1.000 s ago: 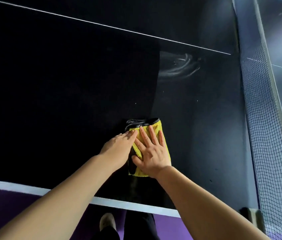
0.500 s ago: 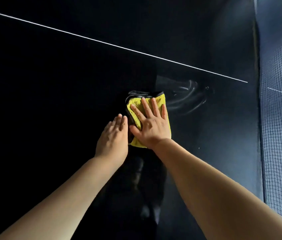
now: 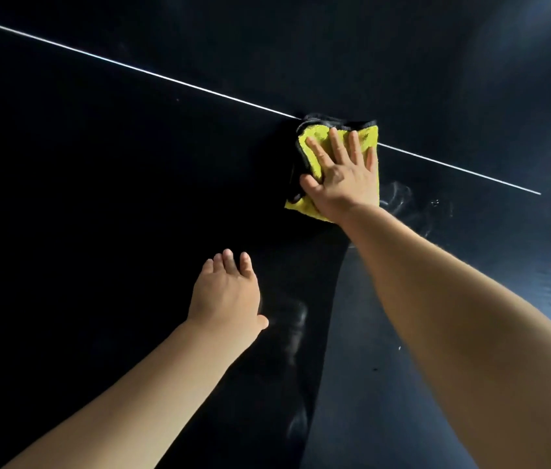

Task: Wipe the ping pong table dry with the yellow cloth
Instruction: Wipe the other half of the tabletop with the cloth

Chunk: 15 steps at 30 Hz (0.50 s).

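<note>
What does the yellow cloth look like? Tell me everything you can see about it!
The yellow cloth looks soft and fluffy, like a towel, with a dark border along its far and left edges. It seems folded into a small pad and lies flat on the dark table, right over the thin white line. The right hand presses flat on it with fingers spread, covering much of it. The left hand is apart from it.

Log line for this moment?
right hand: flat on yellow cloth; yellow cloth: over white line; left hand: open, off cloth; streaks: right of cloth
</note>
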### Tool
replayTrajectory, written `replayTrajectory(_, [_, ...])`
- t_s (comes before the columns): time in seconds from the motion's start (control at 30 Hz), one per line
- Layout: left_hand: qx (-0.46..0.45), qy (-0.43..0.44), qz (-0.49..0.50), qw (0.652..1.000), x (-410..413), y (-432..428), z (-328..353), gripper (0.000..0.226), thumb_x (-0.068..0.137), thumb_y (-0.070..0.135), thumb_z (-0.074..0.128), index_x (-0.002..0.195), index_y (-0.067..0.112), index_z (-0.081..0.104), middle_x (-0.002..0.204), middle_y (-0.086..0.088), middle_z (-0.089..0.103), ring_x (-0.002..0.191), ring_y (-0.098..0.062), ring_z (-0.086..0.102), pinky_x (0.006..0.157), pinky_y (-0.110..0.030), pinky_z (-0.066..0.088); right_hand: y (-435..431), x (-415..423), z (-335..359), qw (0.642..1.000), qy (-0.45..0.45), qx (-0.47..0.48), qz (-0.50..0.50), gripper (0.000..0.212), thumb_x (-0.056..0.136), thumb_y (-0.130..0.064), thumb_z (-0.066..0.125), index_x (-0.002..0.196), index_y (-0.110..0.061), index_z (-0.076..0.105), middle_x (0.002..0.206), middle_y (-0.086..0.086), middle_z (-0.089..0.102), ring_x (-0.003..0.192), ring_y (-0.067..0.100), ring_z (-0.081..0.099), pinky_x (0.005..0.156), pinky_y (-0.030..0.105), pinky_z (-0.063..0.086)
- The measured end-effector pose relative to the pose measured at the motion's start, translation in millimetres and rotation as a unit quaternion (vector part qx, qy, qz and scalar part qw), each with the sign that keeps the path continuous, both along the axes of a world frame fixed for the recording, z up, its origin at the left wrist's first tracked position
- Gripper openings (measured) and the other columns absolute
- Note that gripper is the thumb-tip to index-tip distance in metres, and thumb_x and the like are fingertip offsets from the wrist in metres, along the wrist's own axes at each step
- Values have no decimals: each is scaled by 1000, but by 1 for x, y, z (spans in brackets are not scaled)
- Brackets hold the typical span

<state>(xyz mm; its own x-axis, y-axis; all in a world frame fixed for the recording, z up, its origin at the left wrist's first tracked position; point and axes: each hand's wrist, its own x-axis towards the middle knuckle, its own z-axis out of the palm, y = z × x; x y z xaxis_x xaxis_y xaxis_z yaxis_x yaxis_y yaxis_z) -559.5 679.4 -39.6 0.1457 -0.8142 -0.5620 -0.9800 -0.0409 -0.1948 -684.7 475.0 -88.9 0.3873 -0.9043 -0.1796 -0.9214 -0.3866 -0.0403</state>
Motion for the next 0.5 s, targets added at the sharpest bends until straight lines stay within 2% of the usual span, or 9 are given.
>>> replayTrajectory(0.2, [-1, 2, 14, 1000, -2, 1, -3, 101, 85, 64, 49, 149, 3, -1, 154, -25, 8, 144, -33, 14, 118, -39, 14, 5, -39, 1, 997, 3, 10, -77, 68, 94, -60, 30, 154, -46, 0, 165, -4, -8, 151, 25, -12, 121, 50, -5])
replayTrajectory(0.5, [-37, 3, 25, 999, -2, 17, 1, 99, 84, 66, 47, 150, 8, 2, 156, -18, 11, 143, -28, 18, 114, -39, 17, 136, -56, 8, 998, 7, 25, -63, 70, 94, -58, 27, 154, -44, -6, 165, -1, -13, 149, 30, -18, 120, 53, -7])
